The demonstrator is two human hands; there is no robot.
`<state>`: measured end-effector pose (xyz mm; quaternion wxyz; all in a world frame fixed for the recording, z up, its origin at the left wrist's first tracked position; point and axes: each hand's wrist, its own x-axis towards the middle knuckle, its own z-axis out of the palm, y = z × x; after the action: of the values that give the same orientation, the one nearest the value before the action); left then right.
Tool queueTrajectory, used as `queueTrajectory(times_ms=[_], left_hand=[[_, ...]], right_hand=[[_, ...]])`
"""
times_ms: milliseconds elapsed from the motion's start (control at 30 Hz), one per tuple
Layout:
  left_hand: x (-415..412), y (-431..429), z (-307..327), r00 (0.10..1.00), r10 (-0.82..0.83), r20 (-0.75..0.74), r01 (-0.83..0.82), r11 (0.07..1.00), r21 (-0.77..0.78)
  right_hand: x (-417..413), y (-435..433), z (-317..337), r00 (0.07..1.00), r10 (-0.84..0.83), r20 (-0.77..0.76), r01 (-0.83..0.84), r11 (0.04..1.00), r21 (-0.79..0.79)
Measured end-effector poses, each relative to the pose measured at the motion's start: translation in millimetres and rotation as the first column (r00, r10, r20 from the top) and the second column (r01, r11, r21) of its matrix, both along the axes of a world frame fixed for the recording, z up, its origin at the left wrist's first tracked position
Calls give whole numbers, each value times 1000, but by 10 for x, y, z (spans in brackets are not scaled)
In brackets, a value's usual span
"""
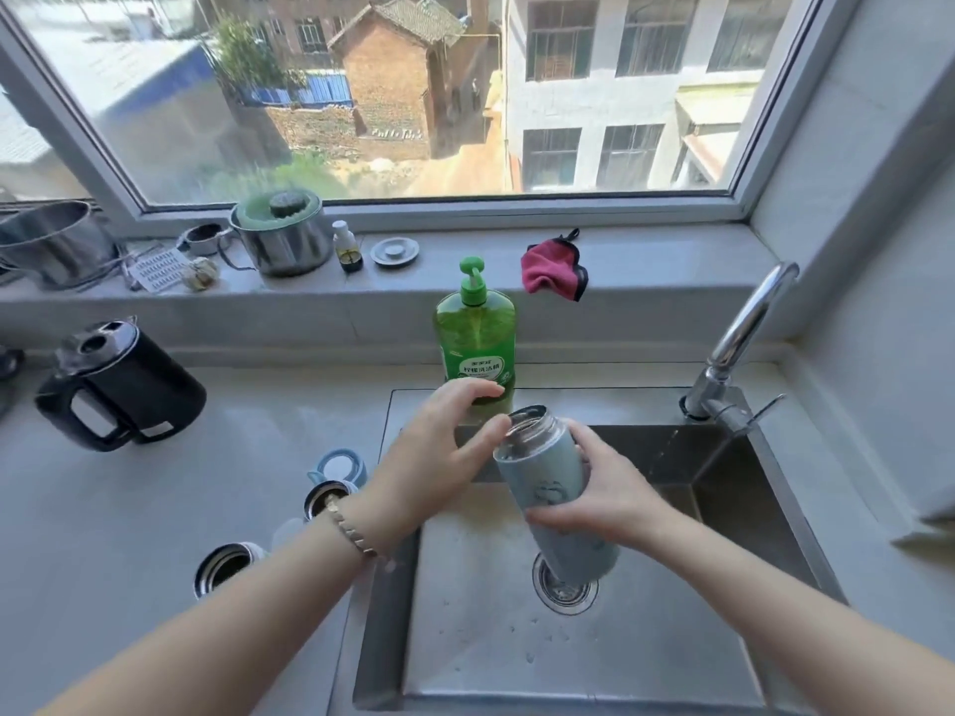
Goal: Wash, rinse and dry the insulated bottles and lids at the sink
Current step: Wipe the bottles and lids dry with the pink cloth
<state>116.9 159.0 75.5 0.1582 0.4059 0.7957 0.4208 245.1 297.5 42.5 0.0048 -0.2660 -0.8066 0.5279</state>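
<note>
Head view, and straight to the sink (517,653). Gripping the blue-grey bottle (542,472) round its middle with the right hand (599,493), with fingers curled underneath and thumb on top. Holding it tilted over the sink, open mouth up and to the left, base low and covering part of the drain (566,594) from this angle (no lid on it). Hovering alongside with the left hand (439,452), loosely curved, gripping nothing, just touching the steel rim of the bottle with the thumb tip. Fingertips out toward the foot of the green soap bottle (475,333), touching it or just short of it, hard to say. Wearing a beaded bracelet (354,532) on that wrist.

Over to the counter (103,534) on the left now. Two more standing open-mouthed beside the sink edge: the near bottle (227,565) and the far bottle (325,501), partly behind the left wrist. Just behind those, a pale blue lid (338,465). Further left, a black kettle (124,385), handle toward the camera. At the back right corner of the sink, a chrome tap (744,328), arching up. Up on the window ledge (465,245), a red cloth (553,268), crumpled, and a steel pot (281,240) with a green top.
</note>
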Motion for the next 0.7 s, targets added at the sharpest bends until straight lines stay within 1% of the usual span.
queueTrajectory(times_ms=[33, 100, 167, 233, 300, 367, 400, 433, 467, 500, 533, 567, 600, 633, 667, 700], left_hand=[[-68, 91, 59, 999, -40, -11, 40, 999, -13], [-167, 246, 102, 992, -125, 12, 126, 985, -120], [-265, 376, 81, 988, -154, 23, 155, 966, -207], [-404, 493, 65, 987, -139, 80, 154, 963, -220], [-577, 605, 30, 986, -113, 126, 142, 958, -248], [-746, 709, -28, 983, -37, 180, 85, 960, -267], [-828, 755, -77, 975, 14, 220, 46, 962, -268], [-905, 796, -134, 966, 66, 251, 6, 962, -273], [-976, 831, -191, 958, 112, 265, -32, 956, -290], [-1045, 866, -249, 952, 147, 267, -58, 947, -314], [-1101, 893, -301, 950, 165, 264, -71, 940, -334], [-1150, 922, -345, 949, 176, 260, -77, 933, -351], [-1193, 942, -377, 950, 179, 254, -79, 929, -361], [-1230, 956, -400, 951, 180, 253, -78, 928, -365], [-1265, 970, -423, 950, 179, 254, -78, 928, -364], [-1297, 976, -443, 950, 180, 256, -79, 929, -361]], right_hand=[[-45, 52, 51, 998, 56, 11, -57, 996, 69], [-153, 162, 126, 992, 121, 22, -123, 978, 170], [-294, 284, 153, 989, 142, 41, -148, 964, 219], [-472, 401, 165, 986, 154, 71, -167, 958, 234], [-668, 519, 208, 970, 191, 153, -224, 944, 241], [-907, 683, 283, 927, 277, 252, -324, 931, 170], [-1060, 794, 314, 917, 298, 265, -341, 930, 138], [-1234, 919, 337, 933, 271, 236, -308, 941, 139], [-1428, 1070, 336, 969, 191, 159, -219, 959, 180], [-1631, 1238, 312, 996, 73, 53, -84, 964, 251], [-1821, 1403, 264, 998, -52, -33, 60, 938, 342], [-1996, 1560, 196, 986, -154, -55, 163, 887, 433], [-2141, 1703, 105, 976, -219, -6, 190, 831, 523], [-2249, 1825, -2, 965, -241, 100, 133, 785, 605], [-2318, 1931, -105, 947, -233, 223, 29, 750, 661], [-2361, 2009, -194, 924, -219, 314, -68, 712, 699]])
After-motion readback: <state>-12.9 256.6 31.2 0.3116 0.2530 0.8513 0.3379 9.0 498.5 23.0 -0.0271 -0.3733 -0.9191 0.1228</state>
